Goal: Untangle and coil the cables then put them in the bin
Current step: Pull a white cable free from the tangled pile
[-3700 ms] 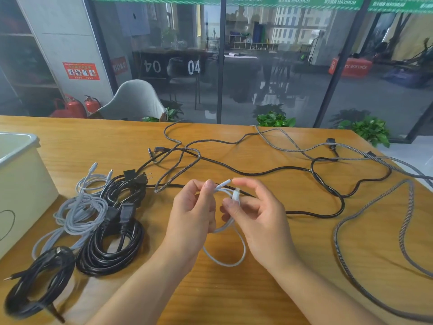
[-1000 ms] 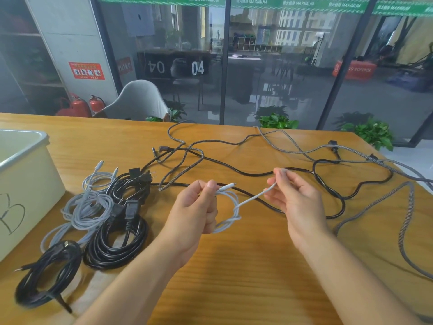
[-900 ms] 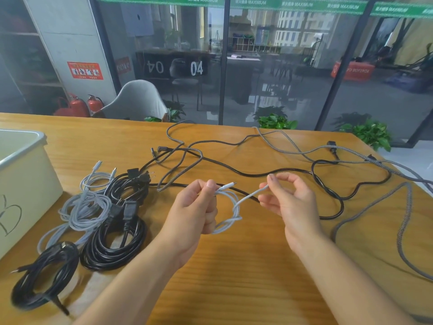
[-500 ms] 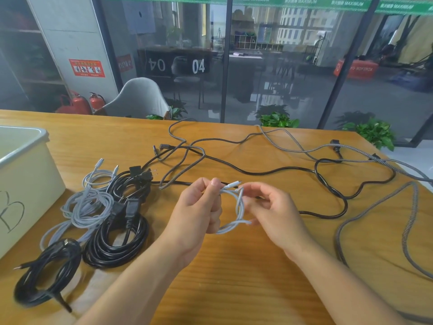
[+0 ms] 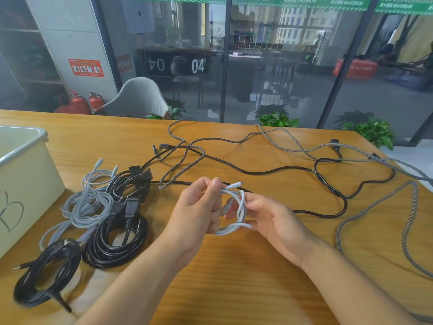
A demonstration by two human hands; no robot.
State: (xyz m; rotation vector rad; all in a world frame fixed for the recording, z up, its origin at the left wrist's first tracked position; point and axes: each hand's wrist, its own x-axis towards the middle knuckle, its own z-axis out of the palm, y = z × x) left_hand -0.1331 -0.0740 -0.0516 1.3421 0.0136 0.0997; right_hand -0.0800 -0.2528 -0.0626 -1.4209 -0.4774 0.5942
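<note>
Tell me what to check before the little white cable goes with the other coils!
1. White cable wound into a loop: ok, it sits coiled between both hands.
2. Left hand gripping the loop: ok, its fingers pinch the top.
3. Right hand holding the loop's other side: ok.
4. Loose end tucked in: not ok, one plug sticks out of the top.
5. Room beside the finished coils: ok, bare table lies in front of them.
6. Bin within reach at the left: ok, but what is inside cannot be told.
</note>
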